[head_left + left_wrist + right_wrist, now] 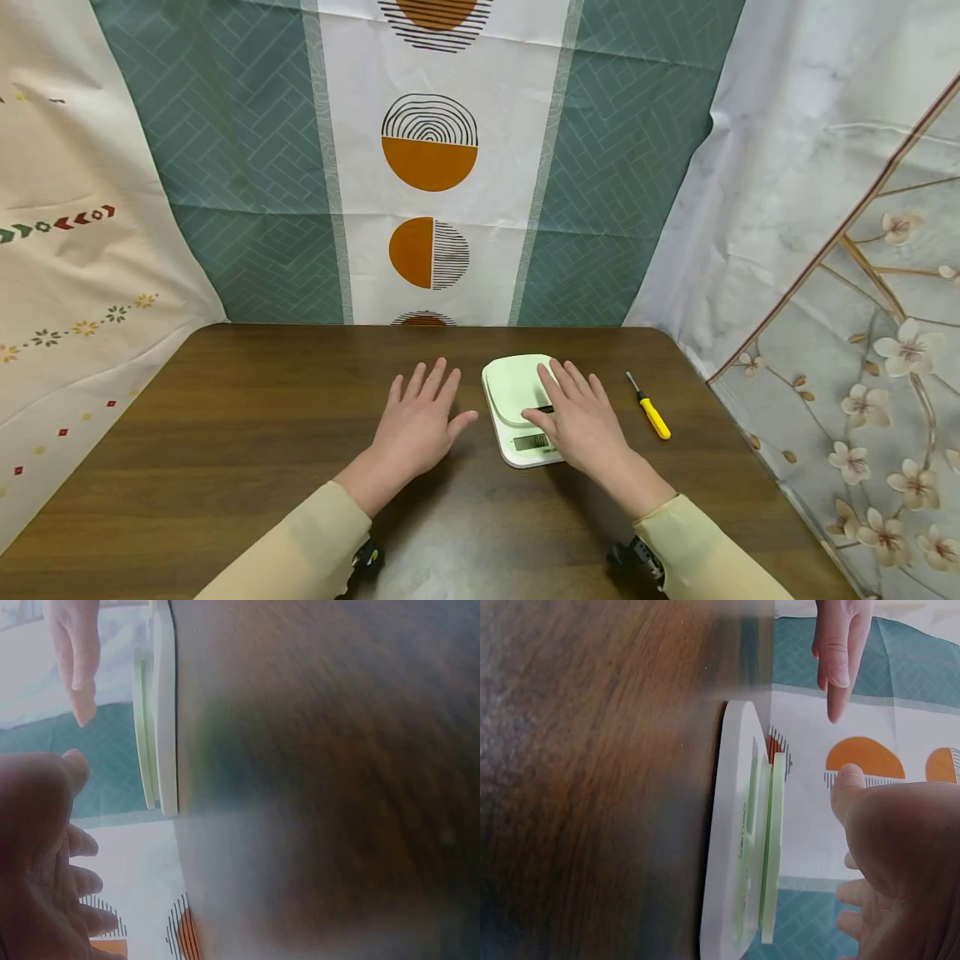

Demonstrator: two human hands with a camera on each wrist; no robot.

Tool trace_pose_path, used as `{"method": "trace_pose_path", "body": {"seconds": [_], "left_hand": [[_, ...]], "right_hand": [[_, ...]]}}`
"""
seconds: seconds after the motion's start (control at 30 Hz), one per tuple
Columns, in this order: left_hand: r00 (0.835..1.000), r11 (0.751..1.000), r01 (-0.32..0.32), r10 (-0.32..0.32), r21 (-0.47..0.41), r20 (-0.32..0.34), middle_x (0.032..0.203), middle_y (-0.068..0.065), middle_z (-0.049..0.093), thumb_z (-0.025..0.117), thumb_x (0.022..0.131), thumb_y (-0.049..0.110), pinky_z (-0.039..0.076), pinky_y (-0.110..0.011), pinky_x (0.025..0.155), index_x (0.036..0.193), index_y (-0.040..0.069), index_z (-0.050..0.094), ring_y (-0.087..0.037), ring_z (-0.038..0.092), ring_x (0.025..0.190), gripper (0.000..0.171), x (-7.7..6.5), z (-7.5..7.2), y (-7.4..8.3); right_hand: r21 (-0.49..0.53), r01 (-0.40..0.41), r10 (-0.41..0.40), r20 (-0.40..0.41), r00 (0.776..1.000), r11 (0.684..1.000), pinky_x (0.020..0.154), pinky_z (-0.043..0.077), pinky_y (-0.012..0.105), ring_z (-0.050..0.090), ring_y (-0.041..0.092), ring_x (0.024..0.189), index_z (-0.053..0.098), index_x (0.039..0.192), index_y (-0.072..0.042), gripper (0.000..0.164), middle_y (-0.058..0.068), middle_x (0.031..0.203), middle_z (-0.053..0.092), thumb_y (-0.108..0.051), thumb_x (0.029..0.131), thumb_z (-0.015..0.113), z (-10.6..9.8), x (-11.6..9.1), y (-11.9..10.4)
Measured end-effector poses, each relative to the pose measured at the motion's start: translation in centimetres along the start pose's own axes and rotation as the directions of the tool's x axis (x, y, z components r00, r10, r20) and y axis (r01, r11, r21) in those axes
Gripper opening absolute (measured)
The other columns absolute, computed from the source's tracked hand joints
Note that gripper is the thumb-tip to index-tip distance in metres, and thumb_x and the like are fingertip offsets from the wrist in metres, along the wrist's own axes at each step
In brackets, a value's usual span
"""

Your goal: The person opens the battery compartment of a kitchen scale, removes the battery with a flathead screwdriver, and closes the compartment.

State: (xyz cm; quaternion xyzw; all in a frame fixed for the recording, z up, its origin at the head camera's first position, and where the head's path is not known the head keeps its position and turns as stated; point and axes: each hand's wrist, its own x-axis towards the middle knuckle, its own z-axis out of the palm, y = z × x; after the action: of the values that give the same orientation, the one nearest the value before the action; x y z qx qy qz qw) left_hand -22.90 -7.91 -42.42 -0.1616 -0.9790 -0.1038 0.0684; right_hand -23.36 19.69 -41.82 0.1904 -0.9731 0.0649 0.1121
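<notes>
A kitchen scale (512, 390) with a pale green platform and a white base lies on the table, its small display lit. My right hand (583, 423) hovers over the scale's right side, fingers spread and straight, holding nothing; in the right wrist view a gap separates this hand (907, 855) from the platform (774, 847). A short black mark on the platform shows beside the right thumb. To the left of the scale, my left hand (416, 427) is held palm down above the table, its fingers spread and its thumb pointing toward the scale. Nothing is in it.
A screwdriver (654, 417) with a yellow handle lies on the brown wooden table (285, 433), right of the scale. Patterned curtains (240, 167) hang behind the table and along both sides. Dark wrist devices (641, 558) sit under the sleeves.
</notes>
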Motion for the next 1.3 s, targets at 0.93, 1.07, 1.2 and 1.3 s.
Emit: {"method": "trace_pose_path", "body": {"seconds": [0.93,1.07,1.2,1.3], "left_hand": [[0.999,1.0,-0.026,0.026,-0.003,0.034,0.178,-0.017,0.034,0.051,0.112,0.064,0.02,-0.072,0.129,0.17,0.01,0.044,-0.045,0.033,0.162,0.08,1.2,1.1,2.1],[0.999,0.999,-0.03,0.031,-0.022,0.034,0.176,-0.018,0.036,0.052,0.112,0.063,0.019,-0.072,0.129,0.17,0.008,0.044,-0.045,0.034,0.161,0.079,1.4,1.3,2.3],[0.999,0.999,-0.031,0.032,-0.012,0.033,0.174,-0.018,0.04,0.052,0.112,0.063,0.02,-0.071,0.129,0.17,0.009,0.044,-0.045,0.036,0.16,0.079,1.6,1.5,2.4],[0.999,0.999,-0.032,0.032,-0.003,0.033,0.173,-0.017,0.043,0.052,0.112,0.063,0.022,-0.071,0.129,0.169,0.009,0.045,-0.044,0.038,0.159,0.079,1.7,1.6,2.6]], "right_hand": [[0.014,-0.062,0.061,0.063,0.996,0.998,0.127,0.028,0.07,0.036,0.048,0.159,0.04,0.17,-0.003,0.08,0.027,0.171,0.04,-0.053,0.111,0.062,0.9,-0.5,2.0],[0.008,-0.074,0.073,0.062,0.995,0.997,0.127,0.028,0.071,0.036,0.048,0.159,0.04,0.17,-0.002,0.081,0.027,0.171,0.041,-0.053,0.111,0.062,1.1,-0.6,2.5],[0.008,-0.079,0.079,0.07,0.994,0.997,0.126,0.028,0.071,0.038,0.048,0.158,0.039,0.17,-0.003,0.082,0.026,0.17,0.042,-0.054,0.111,0.062,1.2,-0.5,2.9],[0.014,-0.087,0.086,0.086,0.993,0.996,0.126,0.029,0.071,0.039,0.048,0.157,0.038,0.171,-0.003,0.081,0.027,0.169,0.043,-0.054,0.112,0.061,1.3,-0.4,3.1]]}}
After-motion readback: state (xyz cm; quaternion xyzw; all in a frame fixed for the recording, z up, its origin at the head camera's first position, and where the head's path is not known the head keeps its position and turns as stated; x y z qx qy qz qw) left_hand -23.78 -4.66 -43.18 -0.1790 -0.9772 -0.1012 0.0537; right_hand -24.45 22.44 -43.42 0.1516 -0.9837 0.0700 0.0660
